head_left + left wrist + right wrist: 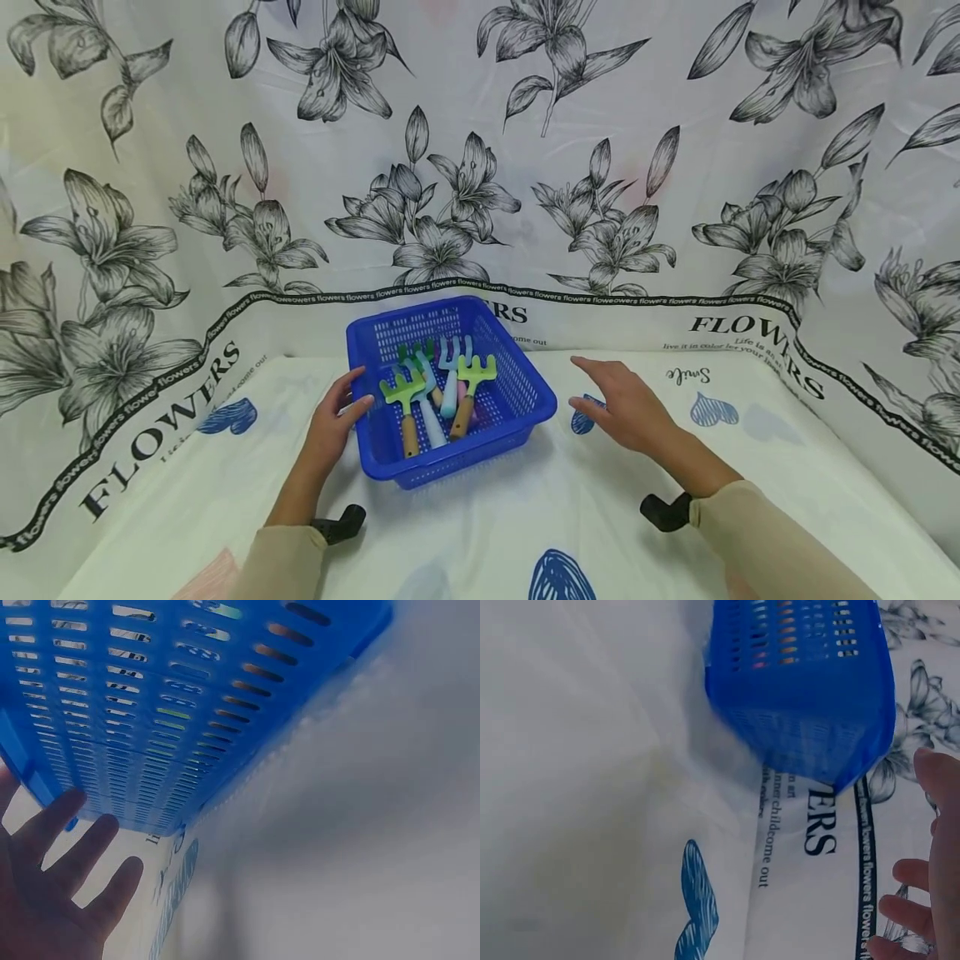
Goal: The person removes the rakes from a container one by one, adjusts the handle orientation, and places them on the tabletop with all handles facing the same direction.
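A blue plastic basket [525, 417] with slotted walls stands at an angle on the cloth, left of centre. Inside lie several small toy garden rakes: a lime-green rake [403, 397] and a second lime-green rake [476, 373] with wooden handles, a light-blue rake [450, 392], and a dark green head behind them. My left hand [330, 425] is at the basket's left rim, thumb and index finger at the edge. Its other fingers [82, 855] are spread, fairly straight, beside the outer wall. My right hand [626, 408] hovers apart, right of the basket, fingers extended and holding nothing.
A white cloth [600, 517] printed with hearts and lettering covers the surface. Behind it rises a white curtain [525, 208] with black lily drawings, close to the basket's back edge. Each wrist wears a black camera mount [666, 512].
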Available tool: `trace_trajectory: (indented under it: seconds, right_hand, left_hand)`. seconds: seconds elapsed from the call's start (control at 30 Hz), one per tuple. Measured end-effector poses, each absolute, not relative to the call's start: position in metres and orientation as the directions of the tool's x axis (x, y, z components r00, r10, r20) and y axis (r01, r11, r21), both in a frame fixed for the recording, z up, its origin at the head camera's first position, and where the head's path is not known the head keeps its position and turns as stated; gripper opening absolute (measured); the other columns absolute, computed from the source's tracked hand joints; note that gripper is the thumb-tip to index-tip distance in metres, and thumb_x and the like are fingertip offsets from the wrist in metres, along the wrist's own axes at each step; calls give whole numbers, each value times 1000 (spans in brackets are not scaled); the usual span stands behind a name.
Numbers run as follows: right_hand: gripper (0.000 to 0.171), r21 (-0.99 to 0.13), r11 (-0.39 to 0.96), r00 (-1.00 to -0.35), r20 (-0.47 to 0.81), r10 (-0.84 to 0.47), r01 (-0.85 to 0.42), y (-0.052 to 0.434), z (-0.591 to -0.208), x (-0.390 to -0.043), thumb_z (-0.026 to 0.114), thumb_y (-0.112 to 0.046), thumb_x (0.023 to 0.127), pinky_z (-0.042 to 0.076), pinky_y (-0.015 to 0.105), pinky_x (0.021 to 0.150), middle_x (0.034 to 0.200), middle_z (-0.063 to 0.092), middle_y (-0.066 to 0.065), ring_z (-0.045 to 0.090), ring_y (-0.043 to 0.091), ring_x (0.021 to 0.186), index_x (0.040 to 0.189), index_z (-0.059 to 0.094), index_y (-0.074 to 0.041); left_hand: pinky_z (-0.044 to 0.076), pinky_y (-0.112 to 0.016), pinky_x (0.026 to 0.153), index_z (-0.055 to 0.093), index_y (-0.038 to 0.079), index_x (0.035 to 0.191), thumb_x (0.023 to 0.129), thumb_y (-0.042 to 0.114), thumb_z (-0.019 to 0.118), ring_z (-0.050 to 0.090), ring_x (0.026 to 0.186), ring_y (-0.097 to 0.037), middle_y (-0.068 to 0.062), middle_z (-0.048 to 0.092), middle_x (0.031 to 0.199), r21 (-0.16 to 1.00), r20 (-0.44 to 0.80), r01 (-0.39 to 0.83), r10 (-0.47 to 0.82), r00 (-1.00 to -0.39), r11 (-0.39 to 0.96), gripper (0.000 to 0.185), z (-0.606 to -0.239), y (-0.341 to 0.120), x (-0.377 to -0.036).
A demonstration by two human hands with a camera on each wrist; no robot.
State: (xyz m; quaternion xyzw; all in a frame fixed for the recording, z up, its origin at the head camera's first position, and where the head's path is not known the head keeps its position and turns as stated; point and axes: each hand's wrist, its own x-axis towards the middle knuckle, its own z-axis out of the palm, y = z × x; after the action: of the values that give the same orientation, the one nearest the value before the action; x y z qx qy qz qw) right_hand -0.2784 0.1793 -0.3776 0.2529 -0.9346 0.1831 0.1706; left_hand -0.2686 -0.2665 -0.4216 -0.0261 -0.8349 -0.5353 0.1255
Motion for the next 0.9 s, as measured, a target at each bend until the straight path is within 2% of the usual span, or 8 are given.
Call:
trace_trajectory:
  seconds: [0.17, 0.33, 0.53, 0.73, 0.9]
  right_hand:
    - [65, -267, 790, -803, 427, -417, -552, 166, -369, -273, 64, -41, 93, 40, 56, 101, 139, 51, 14, 45, 35, 128, 148, 40, -15]
    - [65, -327, 753, -803, 411, -431, -571, 149, -364, -269, 65, -40, 93, 41, 56, 100, 141, 50, 13, 44, 33, 130, 149, 40, -16]
    - [61, -386, 691, -783, 423, -456, -611, 128, -361, -269, 63, -39, 94, 40, 53, 103, 144, 48, 9, 43, 30, 133, 147, 43, -14]
    - [58, -410, 638, -756, 421, -502, -652, 108, -361, -272, 60, -39, 96, 38, 50, 105, 146, 46, 7, 41, 28, 135, 147, 43, -16]
    - [59, -430, 632, -764, 392, -513, -645, 95, -362, -274, 60, -40, 96, 39, 48, 105, 150, 42, 4, 38, 25, 137, 148, 40, -19]
  left_hand:
    - [31, -63, 104, 31, 25, 153, 95, 49, 54, 31, 138, -41, -14, 28, 156, 892, 230, 171, -96, -968, 418, 66, -424, -265, -268]
    - [30, -64, 103, 30, 25, 153, 96, 49, 53, 32, 137, -43, -17, 29, 155, 888, 236, 182, -79, -969, 423, 66, -423, -267, -267]
    - [30, -65, 103, 30, 23, 153, 98, 41, 53, 33, 136, -45, -20, 30, 154, 893, 237, 188, -73, -969, 409, 62, -423, -270, -268]
    - [30, -63, 104, 30, 25, 153, 97, 42, 53, 30, 138, -44, -18, 27, 156, 907, 221, 175, -81, -972, 382, 63, -424, -270, -268]
    - [28, -62, 106, 27, 28, 154, 96, 45, 54, 27, 140, -42, -16, 24, 158, 922, 203, 162, -84, -976, 351, 65, -424, -268, -268]
